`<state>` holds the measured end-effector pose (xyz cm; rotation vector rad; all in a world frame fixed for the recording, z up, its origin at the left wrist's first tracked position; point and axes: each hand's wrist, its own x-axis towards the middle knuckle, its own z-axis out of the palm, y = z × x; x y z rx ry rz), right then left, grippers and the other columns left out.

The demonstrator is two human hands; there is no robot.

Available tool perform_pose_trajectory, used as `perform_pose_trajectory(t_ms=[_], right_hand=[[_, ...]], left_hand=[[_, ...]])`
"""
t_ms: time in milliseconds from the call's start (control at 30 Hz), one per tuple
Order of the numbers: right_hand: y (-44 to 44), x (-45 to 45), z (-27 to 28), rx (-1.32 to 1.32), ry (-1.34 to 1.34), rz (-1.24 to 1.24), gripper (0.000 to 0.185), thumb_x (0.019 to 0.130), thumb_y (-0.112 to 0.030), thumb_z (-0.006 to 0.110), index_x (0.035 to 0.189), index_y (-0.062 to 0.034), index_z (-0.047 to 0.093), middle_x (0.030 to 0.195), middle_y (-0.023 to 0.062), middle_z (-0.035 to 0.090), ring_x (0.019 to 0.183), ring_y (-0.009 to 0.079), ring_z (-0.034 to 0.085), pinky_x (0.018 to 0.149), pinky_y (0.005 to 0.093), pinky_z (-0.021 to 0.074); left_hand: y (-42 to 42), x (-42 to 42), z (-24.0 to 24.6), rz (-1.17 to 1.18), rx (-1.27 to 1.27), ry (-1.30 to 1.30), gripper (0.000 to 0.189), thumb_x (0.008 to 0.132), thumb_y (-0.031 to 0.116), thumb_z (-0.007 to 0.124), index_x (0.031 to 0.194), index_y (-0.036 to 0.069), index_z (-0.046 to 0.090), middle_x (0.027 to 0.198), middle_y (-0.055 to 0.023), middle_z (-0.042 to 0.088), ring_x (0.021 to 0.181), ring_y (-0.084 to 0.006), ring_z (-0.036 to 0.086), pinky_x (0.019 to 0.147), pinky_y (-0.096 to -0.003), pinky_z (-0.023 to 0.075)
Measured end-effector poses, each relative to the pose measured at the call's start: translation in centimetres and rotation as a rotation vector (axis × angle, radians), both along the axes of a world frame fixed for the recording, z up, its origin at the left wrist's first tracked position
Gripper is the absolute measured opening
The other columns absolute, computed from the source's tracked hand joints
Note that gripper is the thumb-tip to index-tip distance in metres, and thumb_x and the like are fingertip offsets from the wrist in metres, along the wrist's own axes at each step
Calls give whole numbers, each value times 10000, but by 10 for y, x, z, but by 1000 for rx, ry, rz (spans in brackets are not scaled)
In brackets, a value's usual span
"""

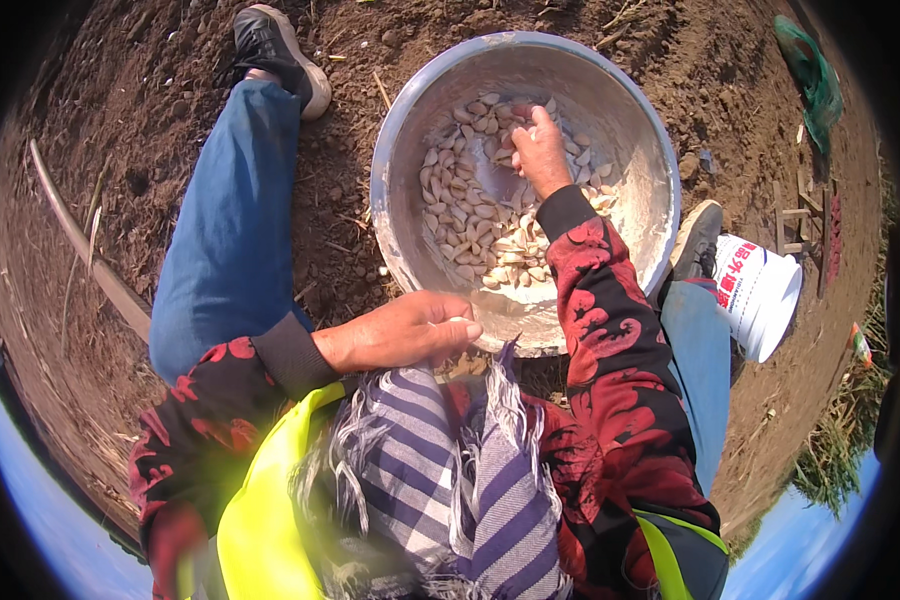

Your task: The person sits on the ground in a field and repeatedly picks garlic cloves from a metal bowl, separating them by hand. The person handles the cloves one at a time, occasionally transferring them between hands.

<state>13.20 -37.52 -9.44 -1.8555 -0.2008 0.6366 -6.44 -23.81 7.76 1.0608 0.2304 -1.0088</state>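
A wide round metal basin (630,142) sits on the soil between my legs. Loose garlic cloves (457,217) cover much of its bottom, most of them toward the left and near sides. My right hand (541,154) reaches into the basin over the cloves at the far side, fingers curled; what lies under the fingertips is hidden. At the basin's near rim is my left hand (409,330), its fingers folded and the thumb laid against them. A small pale spot shows by that thumb, and I cannot tell whether it is a clove.
A white plastic bucket (757,296) with red print lies tipped beside my right shoe (696,236). Green netting (810,82) and a wooden frame (801,217) are farther right. A curved wooden pole (90,247) lies left of my leg. The fringed scarf (420,450) hangs near the basin.
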Motion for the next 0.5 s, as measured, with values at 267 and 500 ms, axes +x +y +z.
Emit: perform_pose_trajectory(t_ms=[267,500], right_hand=[[-82,62,38,-215,-365,-264,172,841,-98,527,1004,-42,526,608,8,544,437,44,435,376,190,332],[-14,22,19,-396,-517,123,239,754,-91,565,986,-44,529,668,138,584,652,271,601,611,360,469]], left_hand=[[-6,-5,5,-73,51,-99,285,929,298,455,800,47,491,652,48,413,624,-42,374,562,-210,342],[-9,-7,3,-83,74,-120,288,930,302,450,819,39,491,659,37,413,644,-44,378,575,-216,350]])
